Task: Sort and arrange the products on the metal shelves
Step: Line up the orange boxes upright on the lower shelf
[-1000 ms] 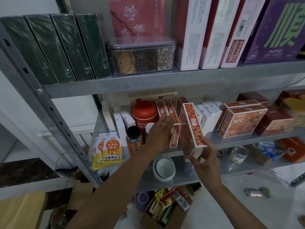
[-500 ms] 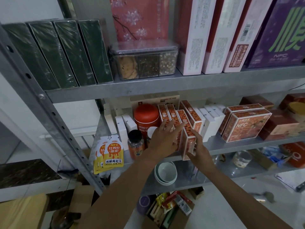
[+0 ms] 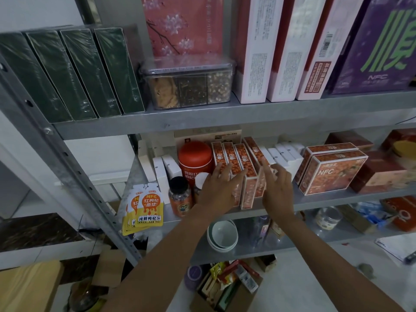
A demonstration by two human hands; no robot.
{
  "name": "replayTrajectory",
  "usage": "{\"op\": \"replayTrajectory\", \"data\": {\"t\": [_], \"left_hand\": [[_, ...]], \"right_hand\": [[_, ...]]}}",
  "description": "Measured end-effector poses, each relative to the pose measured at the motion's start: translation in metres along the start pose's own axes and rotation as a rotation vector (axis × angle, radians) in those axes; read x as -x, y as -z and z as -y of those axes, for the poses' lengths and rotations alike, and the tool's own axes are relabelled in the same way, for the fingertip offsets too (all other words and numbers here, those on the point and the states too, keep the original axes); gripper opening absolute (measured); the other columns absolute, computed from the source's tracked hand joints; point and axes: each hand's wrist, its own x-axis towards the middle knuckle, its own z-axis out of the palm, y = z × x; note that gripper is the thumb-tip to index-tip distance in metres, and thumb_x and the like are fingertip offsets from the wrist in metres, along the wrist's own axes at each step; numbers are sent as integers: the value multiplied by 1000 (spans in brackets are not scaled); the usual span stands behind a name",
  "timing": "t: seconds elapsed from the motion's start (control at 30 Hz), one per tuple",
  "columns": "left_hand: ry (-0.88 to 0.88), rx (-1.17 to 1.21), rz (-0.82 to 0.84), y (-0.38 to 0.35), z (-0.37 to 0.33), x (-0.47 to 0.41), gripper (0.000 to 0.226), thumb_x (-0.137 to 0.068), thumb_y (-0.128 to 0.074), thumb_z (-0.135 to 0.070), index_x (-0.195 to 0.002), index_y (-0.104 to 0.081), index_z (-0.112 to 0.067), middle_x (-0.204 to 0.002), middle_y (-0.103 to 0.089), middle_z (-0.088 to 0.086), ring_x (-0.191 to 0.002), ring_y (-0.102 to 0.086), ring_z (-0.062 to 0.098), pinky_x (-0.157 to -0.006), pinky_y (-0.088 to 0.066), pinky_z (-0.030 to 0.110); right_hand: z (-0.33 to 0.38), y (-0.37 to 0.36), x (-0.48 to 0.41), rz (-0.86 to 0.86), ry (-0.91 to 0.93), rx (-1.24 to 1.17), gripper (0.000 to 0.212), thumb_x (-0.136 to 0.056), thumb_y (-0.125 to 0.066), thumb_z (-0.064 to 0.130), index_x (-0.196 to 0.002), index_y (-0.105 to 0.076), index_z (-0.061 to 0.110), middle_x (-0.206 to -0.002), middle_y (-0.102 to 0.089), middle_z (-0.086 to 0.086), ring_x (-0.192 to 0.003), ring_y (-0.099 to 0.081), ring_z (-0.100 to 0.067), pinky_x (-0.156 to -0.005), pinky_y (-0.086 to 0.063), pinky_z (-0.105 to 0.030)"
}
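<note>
Grey metal shelving (image 3: 225, 119) filled the frame as a person reached both bare forearms up to its middle level. On the top level stood one large purple carton (image 3: 378, 52) marked "NFC" under a big green character, three tall white-and-red cartons (image 3: 281, 52) with fine print on their spines, one pink blossom-print box (image 3: 182, 25) and four dark green shrink-wrapped boxes (image 3: 74, 73) leaning in a row. In front of the pink box sat one clear plastic lidded container (image 3: 189, 86), with three sections of dry goods.

The left hand (image 3: 219, 190) lay flat, fingers spread and straight, against the fronts of four narrow orange berry-print boxes (image 3: 245, 163), which stood upright side by side in the middle of the middle level. The right hand (image 3: 278, 190) was raised just beside the row's right end, fingers straight and fanned, gripping nothing; whether it touched the end box could not be told.

Right of the row, two wider orange cartons (image 3: 331, 174), the front one reading "NFC", sat one behind the other. Left of it stood one red round tin (image 3: 195, 158) with white Chinese lettering and one dark-capped jar (image 3: 180, 197). At least three yellow-and-orange pouches (image 3: 148, 206) printed "NFC" hung over the shelf's left end. Stacked pale bowls (image 3: 222, 236) sat on the level below.
</note>
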Motion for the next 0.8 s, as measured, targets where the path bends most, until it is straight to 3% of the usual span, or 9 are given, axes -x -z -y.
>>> {"op": "replayTrajectory", "data": {"t": [0.13,0.2,0.3,0.47,0.63,0.8], "left_hand": [[24,-12,15,1,-1,-1,86,-92,-63,-25,-153,-5,-41,-164,-1,5,-150,6,32,-118,-15,53],[43,-13,11,1,-2,-2,85,-93,-62,-21,-153,-5,-43,-164,-2,3,-150,5,31,-118,-16,51],[60,-11,-9,1,-4,-2,84,-94,-60,-16,-152,-7,-45,-164,-5,2,-150,3,31,-117,-17,51],[74,-19,-24,1,-4,-5,80,-94,-59,-19,-152,-11,-45,-164,-10,2,-150,-3,31,-116,-21,52],[88,-44,-24,1,-4,-6,78,-95,-57,-23,-152,-8,-46,-163,-11,2,-150,-5,31,-114,-24,52],[81,-64,-4,3,-5,-6,76,-96,-57,-30,-152,-8,-45,-164,-10,1,-150,-5,30,-114,-24,52]], "right_hand": [[-8,-1,-10,123,-79,63,66,-78,-76,22,-137,-51,5,-131,-50,-28,-111,-52,-45,-86,-48,-50],[-2,-2,-9,117,-110,38,55,-81,-78,29,-126,-57,6,-126,-54,-25,-108,-54,-40,-84,-48,-46],[4,-2,-2,27,-242,-108,42,-89,-64,44,-106,-57,6,-116,-57,-22,-99,-56,-36,-77,-48,-41],[10,4,10,97,-427,-397,74,-84,-29,77,-110,-48,10,-105,-64,-11,-89,-64,-24,-76,-54,-39],[13,9,24,56,-465,-446,32,-96,-55,43,-105,-49,13,-101,-66,-6,-87,-65,-23,-72,-52,-34],[10,32,50,-64,-431,-501,18,-95,-52,43,-98,-47,26,-93,-59,4,-80,-62,-18,-63,-50,-28]]}}
